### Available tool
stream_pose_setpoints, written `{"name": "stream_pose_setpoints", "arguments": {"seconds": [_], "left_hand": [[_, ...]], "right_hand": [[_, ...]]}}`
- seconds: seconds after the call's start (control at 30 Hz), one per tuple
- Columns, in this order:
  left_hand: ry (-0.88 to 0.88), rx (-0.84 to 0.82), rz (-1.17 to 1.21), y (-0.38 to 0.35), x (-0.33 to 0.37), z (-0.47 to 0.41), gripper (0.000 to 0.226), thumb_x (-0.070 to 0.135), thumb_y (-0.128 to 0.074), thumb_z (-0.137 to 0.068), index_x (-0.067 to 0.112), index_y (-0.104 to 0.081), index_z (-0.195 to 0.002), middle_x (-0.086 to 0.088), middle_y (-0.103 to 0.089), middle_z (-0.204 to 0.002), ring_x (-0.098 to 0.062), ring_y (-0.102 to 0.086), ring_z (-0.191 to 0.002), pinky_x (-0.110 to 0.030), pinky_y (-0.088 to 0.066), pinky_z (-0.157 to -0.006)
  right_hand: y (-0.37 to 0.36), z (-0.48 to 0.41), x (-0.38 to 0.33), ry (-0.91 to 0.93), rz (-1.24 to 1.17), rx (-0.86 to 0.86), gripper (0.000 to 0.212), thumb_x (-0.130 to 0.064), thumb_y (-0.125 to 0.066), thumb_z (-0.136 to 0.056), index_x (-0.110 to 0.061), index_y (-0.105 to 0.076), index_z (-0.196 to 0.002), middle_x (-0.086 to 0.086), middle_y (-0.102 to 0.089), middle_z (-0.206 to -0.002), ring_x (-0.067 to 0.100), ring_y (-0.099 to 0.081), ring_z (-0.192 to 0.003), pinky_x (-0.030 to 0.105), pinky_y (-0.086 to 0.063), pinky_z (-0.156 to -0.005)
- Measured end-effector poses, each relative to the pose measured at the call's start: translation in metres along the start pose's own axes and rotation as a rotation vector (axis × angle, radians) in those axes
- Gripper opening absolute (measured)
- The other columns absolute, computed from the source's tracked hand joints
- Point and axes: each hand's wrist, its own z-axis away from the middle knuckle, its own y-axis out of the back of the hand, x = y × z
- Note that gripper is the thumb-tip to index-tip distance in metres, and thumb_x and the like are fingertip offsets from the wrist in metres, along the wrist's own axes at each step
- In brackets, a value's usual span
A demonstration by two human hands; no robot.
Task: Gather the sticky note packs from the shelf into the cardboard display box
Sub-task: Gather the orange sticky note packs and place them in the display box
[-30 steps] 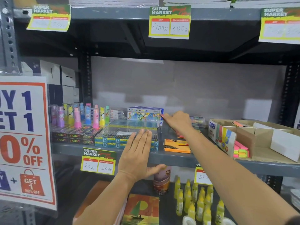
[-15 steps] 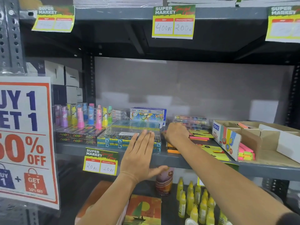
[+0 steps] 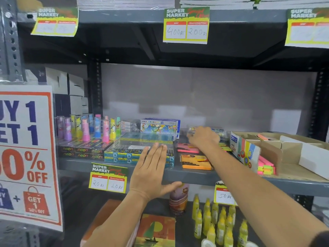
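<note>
Shelf: a grey metal shelf in a shop rack, with a pale wall behind and price tags hanging from the board above.
Poster: a "buy 1 get 1" sale sign was fixed to the upright on the left.
Neighbours: upright coloured tubes stood on dark neon packs at the left – wrapped blue boxes lay beside them, and an oil pastel box stood behind.
Below: yellow bottles crowded the lower board.
Left hand: the left hand was spread flat, fingers straight and together, over the front of the blue boxes, holding nothing.
Right hand: the right hand reached deep onto the shelf, knuckles up over the loose packs; whether it gripped one I cannot tell.
Sticky note packs: a pink pack lay just beside that hand and an orange pack nearer the edge.
Display box: the cardboard display box sat at the right – pink, yellow and orange notes showed at its front.
</note>
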Motion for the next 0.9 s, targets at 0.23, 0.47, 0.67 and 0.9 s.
{"name": "stream_pose_setpoints", "arguments": {"seconds": [0.23, 0.47, 0.67, 0.9], "left_hand": [[0.008, -0.011, 0.013, -0.002, 0.000, 0.001, 0.103, 0.080, -0.031, -0.083, -0.004, -0.047, -0.138, -0.019, -0.049, -0.143, -0.033, -0.042, -0.136, -0.046, -0.023, -0.116], [0.015, 0.007, 0.021, -0.003, 0.000, 0.001, 0.102, 0.080, -0.037, -0.081, -0.004, -0.048, -0.138, -0.019, -0.049, -0.144, -0.033, -0.042, -0.137, -0.045, -0.024, -0.116], [0.021, -0.012, 0.026, 0.000, 0.000, 0.000, 0.102, 0.080, -0.037, -0.080, -0.004, -0.049, -0.138, -0.019, -0.048, -0.144, -0.032, -0.042, -0.136, -0.045, -0.025, -0.115], [0.018, -0.025, 0.022, 0.001, 0.000, 0.000, 0.102, 0.080, -0.034, -0.081, -0.004, -0.048, -0.138, -0.018, -0.048, -0.144, -0.033, -0.042, -0.136, -0.045, -0.024, -0.115]], "right_hand": [[-0.009, -0.007, 0.046, -0.019, 0.050, -0.181, 0.029, -0.033, -0.057, -0.088, -0.007, -0.062, -0.100, 0.008, -0.064, -0.100, 0.022, -0.056, -0.078, 0.030, -0.046, -0.067], [-0.009, -0.007, 0.051, -0.002, 0.046, -0.089, 0.043, -0.048, -0.060, -0.081, -0.012, -0.062, -0.103, 0.006, -0.065, -0.100, 0.025, -0.061, -0.090, 0.033, -0.052, -0.075], [-0.011, -0.009, 0.053, -0.026, 0.004, -0.114, 0.038, -0.046, -0.062, -0.077, -0.015, -0.061, -0.100, 0.004, -0.064, -0.093, 0.022, -0.059, -0.084, 0.033, -0.050, -0.073], [-0.011, -0.009, 0.057, -0.029, -0.022, -0.140, 0.046, -0.053, -0.059, -0.079, -0.013, -0.060, -0.102, 0.007, -0.064, -0.101, 0.022, -0.056, -0.085, 0.031, -0.048, -0.069]]}}
